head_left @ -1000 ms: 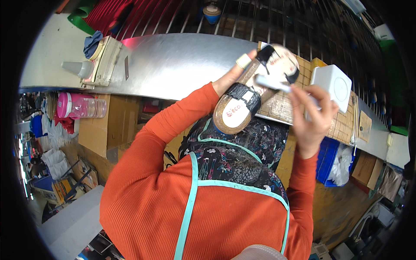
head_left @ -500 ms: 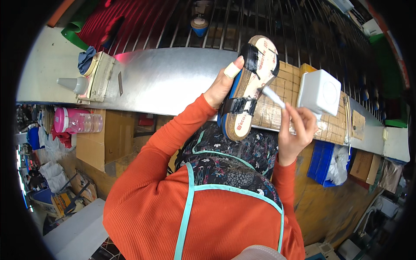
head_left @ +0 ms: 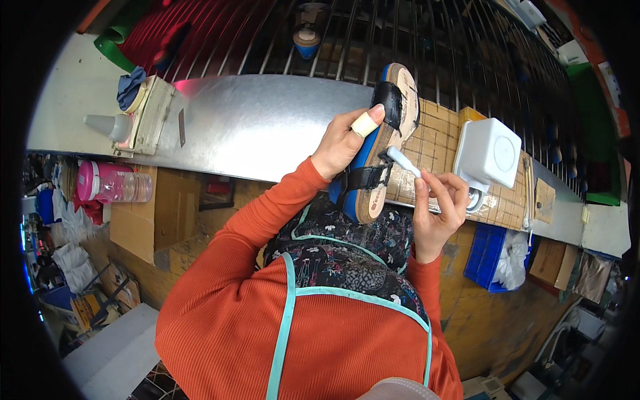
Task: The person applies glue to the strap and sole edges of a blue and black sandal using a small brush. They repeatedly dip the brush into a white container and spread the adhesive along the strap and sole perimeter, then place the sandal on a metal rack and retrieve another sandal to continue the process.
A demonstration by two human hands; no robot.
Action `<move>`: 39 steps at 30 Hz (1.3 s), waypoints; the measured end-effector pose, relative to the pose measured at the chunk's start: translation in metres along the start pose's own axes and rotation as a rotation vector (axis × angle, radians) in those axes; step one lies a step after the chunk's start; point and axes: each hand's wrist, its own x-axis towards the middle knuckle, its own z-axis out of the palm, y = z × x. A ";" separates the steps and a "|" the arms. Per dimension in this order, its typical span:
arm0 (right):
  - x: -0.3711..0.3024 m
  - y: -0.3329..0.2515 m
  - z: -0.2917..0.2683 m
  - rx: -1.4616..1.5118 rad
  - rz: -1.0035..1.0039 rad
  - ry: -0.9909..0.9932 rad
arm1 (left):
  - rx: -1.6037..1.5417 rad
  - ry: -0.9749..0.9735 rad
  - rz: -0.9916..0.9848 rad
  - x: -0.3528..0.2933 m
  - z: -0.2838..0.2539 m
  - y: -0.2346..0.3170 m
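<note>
My left hand [head_left: 350, 142] grips a sandal part [head_left: 367, 200] by its left side, thumb on top. It has a cork-like footbed, two black straps and a blue last beneath the sole. A yellowish wrap covers part of that thumb. Between the fingertips of my right hand [head_left: 440, 208] is a small brush [head_left: 405, 162] with a pale handle and dark bristles. Its bristles are at the sandal's left edge, close to the lower strap; whether they touch is too small to tell. Beside my right hand stands a white square container [head_left: 490, 155].
A tape-covered board [head_left: 437, 143] lies on the metal bench [head_left: 230, 127]. Behind it runs a rack of metal rods [head_left: 267, 40]. At the left are a box with a grey cone [head_left: 110, 127] and a pink bottle [head_left: 113, 182]. A blue bin [head_left: 485, 257] hangs below right.
My left hand has tilted the sandal, showing more of its blue left side. My right hand has moved the brush left and slightly down, from the sandal's right edge to its left edge.
</note>
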 end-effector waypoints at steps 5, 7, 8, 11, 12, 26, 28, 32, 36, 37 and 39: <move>-0.003 0.001 -0.004 0.020 -0.043 -0.082 | -0.077 0.019 0.025 0.004 0.000 -0.003; -0.005 0.003 -0.007 0.033 -0.015 -0.132 | -0.086 0.028 0.016 0.005 -0.001 -0.003; -0.007 0.003 -0.008 0.048 0.002 -0.147 | -0.086 0.030 0.010 0.005 -0.001 -0.003; -0.009 0.003 -0.010 0.070 0.013 -0.181 | -0.077 0.028 -0.007 0.007 -0.003 -0.001; -0.009 0.003 -0.011 0.073 0.010 -0.189 | -0.072 0.028 -0.025 0.007 -0.003 0.000; 0.071 -0.004 -0.078 0.345 -0.021 -0.387 | -1.066 -0.876 -0.702 0.019 0.005 -0.031; 0.086 -0.009 -0.081 0.253 -0.119 -0.511 | -1.089 -0.951 -0.691 -0.007 0.006 -0.041; 0.097 -0.013 -0.067 0.251 -0.170 -0.753 | -1.038 -0.865 -0.701 -0.057 -0.003 -0.045; 0.092 -0.009 -0.050 0.256 -0.249 -0.833 | -1.020 -0.773 -0.668 -0.076 -0.001 -0.044; 0.088 -0.008 -0.047 0.241 -0.272 -0.814 | -1.017 -0.751 -0.652 -0.078 0.001 -0.044; 0.081 -0.005 -0.038 0.210 -0.321 -0.772 | -1.007 -0.717 -0.626 -0.080 0.004 -0.046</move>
